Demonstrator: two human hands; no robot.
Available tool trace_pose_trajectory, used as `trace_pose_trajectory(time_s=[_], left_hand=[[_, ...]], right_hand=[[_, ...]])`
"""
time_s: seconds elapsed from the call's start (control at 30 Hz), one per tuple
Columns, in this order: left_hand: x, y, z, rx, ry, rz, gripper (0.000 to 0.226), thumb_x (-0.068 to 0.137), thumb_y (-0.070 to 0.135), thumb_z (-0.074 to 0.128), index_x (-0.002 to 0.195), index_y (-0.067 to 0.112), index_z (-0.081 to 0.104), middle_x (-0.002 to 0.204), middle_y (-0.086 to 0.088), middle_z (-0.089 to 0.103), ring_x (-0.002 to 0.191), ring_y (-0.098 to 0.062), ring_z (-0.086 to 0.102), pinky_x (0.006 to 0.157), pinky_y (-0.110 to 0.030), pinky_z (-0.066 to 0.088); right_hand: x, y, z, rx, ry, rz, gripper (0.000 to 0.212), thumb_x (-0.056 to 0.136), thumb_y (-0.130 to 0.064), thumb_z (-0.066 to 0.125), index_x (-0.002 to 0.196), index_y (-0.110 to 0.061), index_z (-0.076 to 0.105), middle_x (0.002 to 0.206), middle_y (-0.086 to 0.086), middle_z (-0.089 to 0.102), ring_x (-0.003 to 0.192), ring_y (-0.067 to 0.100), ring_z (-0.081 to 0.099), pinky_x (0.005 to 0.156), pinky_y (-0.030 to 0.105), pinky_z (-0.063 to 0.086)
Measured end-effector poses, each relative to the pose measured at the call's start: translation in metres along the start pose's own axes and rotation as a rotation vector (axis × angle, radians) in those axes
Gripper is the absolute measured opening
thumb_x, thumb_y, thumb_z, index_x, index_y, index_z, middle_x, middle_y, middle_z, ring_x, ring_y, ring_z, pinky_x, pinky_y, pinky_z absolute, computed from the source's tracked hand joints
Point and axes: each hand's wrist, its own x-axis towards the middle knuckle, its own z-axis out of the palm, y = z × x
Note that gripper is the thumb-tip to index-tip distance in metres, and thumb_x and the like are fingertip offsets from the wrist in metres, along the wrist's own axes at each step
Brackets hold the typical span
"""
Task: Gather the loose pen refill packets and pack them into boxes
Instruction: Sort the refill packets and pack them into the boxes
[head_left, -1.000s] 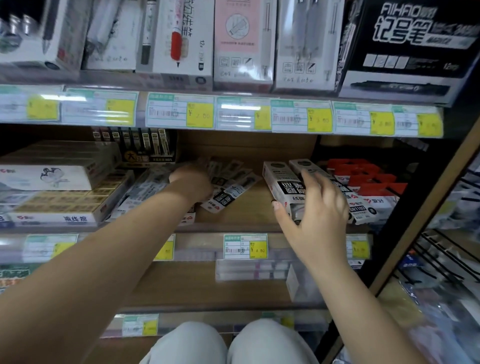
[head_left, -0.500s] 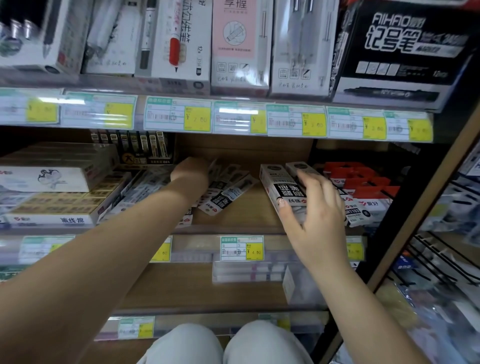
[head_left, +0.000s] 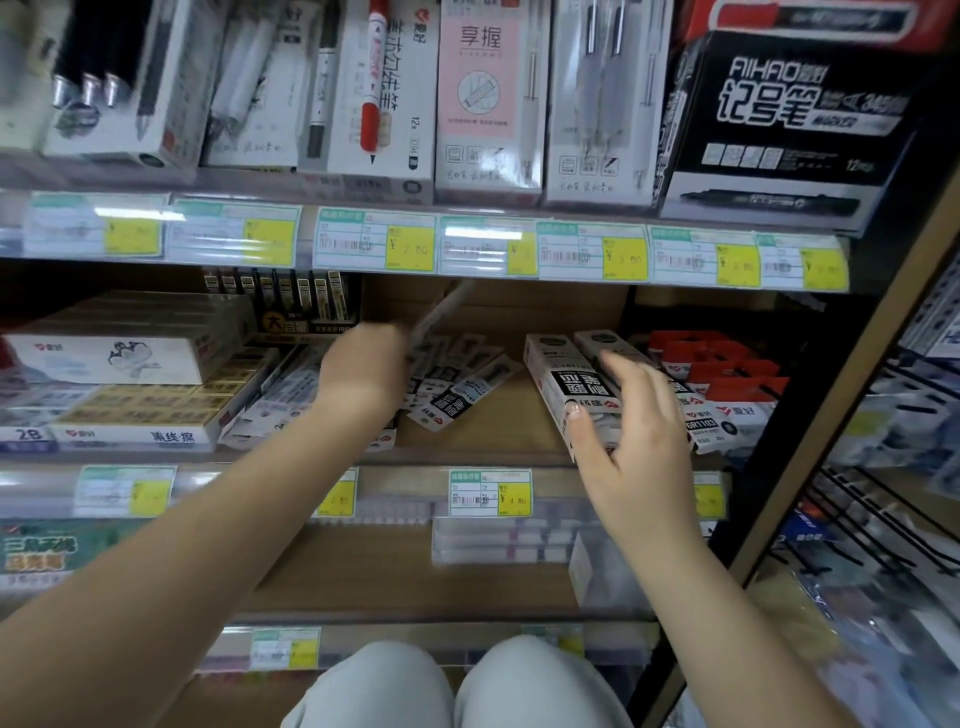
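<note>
Shelf (head_left: 493, 441): black-white refill packets (head_left: 457, 395) fanned loose; left hand (head_left: 363, 364) lifts one, right hand (head_left: 639, 431) spread.

The slim loose refill packets (head_left: 457, 387) are white with black bands and a small red logo. The long cardboard refill box (head_left: 563, 387) is white, with a black label panel in white lettering. Behind it, small hang-tab packs (head_left: 727, 379) have red tops over white. The wooden shelf (head_left: 498, 415) is light tan. Its price tags (head_left: 488, 493) are white with green headers and yellow squares.
</note>
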Motion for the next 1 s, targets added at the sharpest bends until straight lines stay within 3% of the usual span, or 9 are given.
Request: trace_pose_trajectory(time_s=[0.2, 0.33, 0.43, 0.57, 0.73, 0.87, 1.0], left_hand=[[-0.077, 0.019, -0.023, -0.334, 0.253, 0.187, 0.013, 0.081, 0.006, 0.062, 0.094, 0.006, 0.067, 0.070, -0.013, 0.066, 0.065, -0.033, 0.063, 0.055, -0.039, 0.051], [-0.121, 0.036, -0.024, -0.533, 0.296, 0.226, 0.023, 0.073, 0.011, 0.064, 0.096, 0.012, 0.070, 0.068, 0.001, 0.068, 0.056, -0.010, 0.059, 0.051, -0.027, 0.050], [-0.145, 0.047, -0.017, -0.792, 0.162, 0.157, 0.024, 0.076, 0.012, 0.065, 0.095, 0.025, 0.070, 0.075, 0.012, 0.069, 0.068, 0.000, 0.061, 0.059, -0.019, 0.047], [-0.161, 0.059, -0.004, -1.108, -0.022, -0.075, 0.033, 0.076, 0.002, 0.071, 0.085, 0.033, 0.065, 0.081, 0.017, 0.071, 0.075, -0.001, 0.067, 0.067, -0.024, 0.054], [-0.173, 0.071, 0.007, -1.424, -0.250, -0.218, 0.023, 0.082, -0.006, 0.065, 0.089, 0.016, 0.063, 0.083, 0.005, 0.073, 0.077, -0.009, 0.069, 0.067, -0.024, 0.052], [-0.179, 0.078, 0.011, -1.452, -0.367, -0.247, 0.021, 0.095, 0.008, 0.049, 0.094, 0.020, 0.066, 0.082, 0.008, 0.072, 0.079, -0.006, 0.066, 0.072, -0.024, 0.049], [-0.183, 0.081, 0.021, -1.447, -0.414, -0.288, 0.032, 0.099, 0.013, 0.042, 0.099, 0.032, 0.068, 0.093, 0.008, 0.072, 0.092, -0.011, 0.065, 0.085, -0.035, 0.050]], right_hand=[[-0.012, -0.029, 0.008, 0.336, -0.084, 0.144, 0.047, 0.090, -0.024, 0.055, 0.134, -0.014, 0.042, 0.124, -0.007, 0.046, 0.114, 0.002, 0.048, 0.098, 0.020, 0.043], [-0.021, -0.046, 0.011, 0.686, -0.256, 0.402, 0.056, 0.088, -0.018, 0.060, 0.138, -0.022, 0.033, 0.123, -0.008, 0.050, 0.104, -0.006, 0.054, 0.075, 0.003, 0.045], [-0.028, -0.047, 0.013, 0.921, -0.313, 0.557, 0.028, 0.085, -0.015, 0.064, 0.111, -0.022, 0.053, 0.106, -0.001, 0.066, 0.092, 0.004, 0.065, 0.078, 0.020, 0.054], [-0.036, -0.044, 0.009, 0.944, -0.287, 0.657, 0.010, 0.086, -0.007, 0.062, 0.093, -0.014, 0.061, 0.094, 0.012, 0.072, 0.085, 0.021, 0.070, 0.077, 0.037, 0.057], [-0.049, -0.036, 0.008, 1.012, -0.283, 0.714, 0.013, 0.089, 0.000, 0.055, 0.088, -0.009, 0.064, 0.076, 0.003, 0.074, 0.069, 0.013, 0.071, 0.058, 0.023, 0.056], [-0.057, -0.027, 0.009, 1.001, -0.314, 0.734, 0.016, 0.090, -0.004, 0.055, 0.102, -0.006, 0.065, 0.092, 0.008, 0.074, 0.081, 0.017, 0.071, 0.065, 0.023, 0.055], [-0.060, -0.019, 0.009, 1.011, -0.358, 0.762, 0.018, 0.091, -0.006, 0.053, 0.103, -0.008, 0.066, 0.097, 0.009, 0.073, 0.086, 0.018, 0.070, 0.071, 0.025, 0.055]])
